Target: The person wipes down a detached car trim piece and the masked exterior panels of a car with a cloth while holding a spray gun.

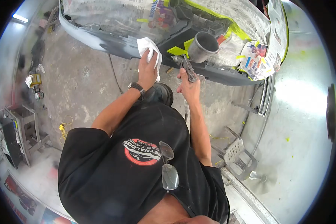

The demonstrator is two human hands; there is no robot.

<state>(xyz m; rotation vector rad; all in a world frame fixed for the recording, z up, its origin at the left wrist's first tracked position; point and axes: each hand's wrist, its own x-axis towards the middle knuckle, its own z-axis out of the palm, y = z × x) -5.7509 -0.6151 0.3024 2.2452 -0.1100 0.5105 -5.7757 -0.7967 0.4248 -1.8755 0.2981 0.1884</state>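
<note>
My left hand (pixel 148 71), with a dark watch (pixel 137 88) on its wrist, presses a white cloth (pixel 145 44) against the lower edge of a grey car bumper (pixel 114 46). The fingers are bent over the cloth. My right hand (pixel 189 85) grips a spray gun (pixel 186 65) by its handle, with the thumb along its back. A grey metal paint cup (pixel 198 52) sits on the gun, tilted, in front of the bumper. Newspaper (pixel 227 18) and yellow-green tape (pixel 235 31) cover much of the bumper's openings.
A stand (pixel 28 115) and a yellow container (pixel 36 79) are at the left. A yellow cord (pixel 63 127) lies on the concrete floor (pixel 78 89). A chair (pixel 240 156) and a fan (pixel 263 178) stand to the lower right. A dark hose (pixel 114 72) crosses the floor.
</note>
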